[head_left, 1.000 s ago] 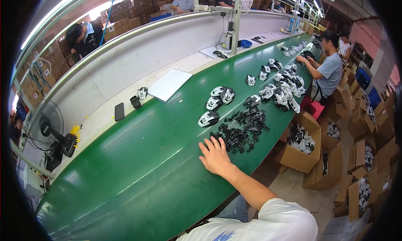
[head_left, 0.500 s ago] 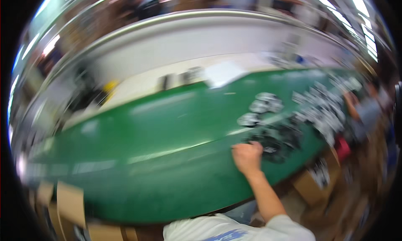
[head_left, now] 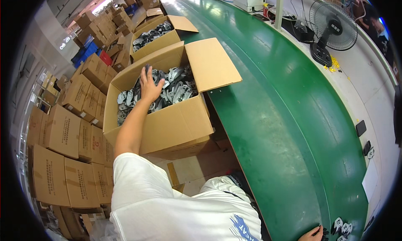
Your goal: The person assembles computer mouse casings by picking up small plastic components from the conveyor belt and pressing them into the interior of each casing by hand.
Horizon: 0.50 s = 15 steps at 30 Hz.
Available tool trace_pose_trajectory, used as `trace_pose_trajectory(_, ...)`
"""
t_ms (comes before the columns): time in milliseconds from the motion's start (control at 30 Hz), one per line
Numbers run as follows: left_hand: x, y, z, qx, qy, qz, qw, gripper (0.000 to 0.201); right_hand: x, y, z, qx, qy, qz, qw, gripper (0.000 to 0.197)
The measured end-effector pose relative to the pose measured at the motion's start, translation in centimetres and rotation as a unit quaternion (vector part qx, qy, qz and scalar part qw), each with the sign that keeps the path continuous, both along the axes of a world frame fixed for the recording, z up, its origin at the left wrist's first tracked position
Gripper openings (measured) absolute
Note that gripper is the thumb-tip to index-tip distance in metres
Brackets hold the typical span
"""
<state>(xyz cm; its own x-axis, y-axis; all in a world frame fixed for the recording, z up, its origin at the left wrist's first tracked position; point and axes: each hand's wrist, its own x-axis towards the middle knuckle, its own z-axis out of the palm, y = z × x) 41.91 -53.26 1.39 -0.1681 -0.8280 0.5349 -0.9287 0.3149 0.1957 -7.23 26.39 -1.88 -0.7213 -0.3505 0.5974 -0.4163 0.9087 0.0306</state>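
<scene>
My left hand (head_left: 150,90) is over the open cardboard box (head_left: 171,126) at the left, fingers stretched and spread above a heap of grey and black moulded plastic parts (head_left: 178,90). A dark part lies right by its fingers, and no grip on it shows. At the lower right edge my right hand (head_left: 312,234) rests low over the green table, partly cut off by the picture's rim. Its fingers are bent together beside small black parts; what they hold is hidden. Several grey-and-black parts (head_left: 343,227) lie just right of it.
The long green worktable (head_left: 268,128) curves away ahead. A second box of parts (head_left: 155,42) stands behind the first, its flap over the table edge. Stacked cartons (head_left: 63,132) fill the left. A black fan (head_left: 333,27) stands on the white ledge at right.
The view has swung left from the table with its part piles to the boxes. My left hand has come into view over the box; my right hand now shows at the lower right edge.
</scene>
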Motion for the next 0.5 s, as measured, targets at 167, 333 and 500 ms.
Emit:
trace_pose_trajectory(167, -3.4, -4.0, 0.6, -0.033, -0.039, -0.145, 0.988, 0.084, 0.2, 0.0, -0.3, 0.032, -0.047, -0.078, 0.995, 0.03)
trace_pose_trajectory(333, -9.1, -6.5, 3.3, 0.006, 0.009, -0.263, 0.965, 0.062, 1.8, -2.3, 1.6, 0.065, -0.098, -0.137, 0.984, 0.027)
trace_pose_trajectory(500, -7.6, -9.5, 3.4, -0.072, 0.246, -0.084, 0.963, 0.05, 2.9, -3.4, 2.7, 0.075, -0.132, -0.165, 0.975, 0.027)
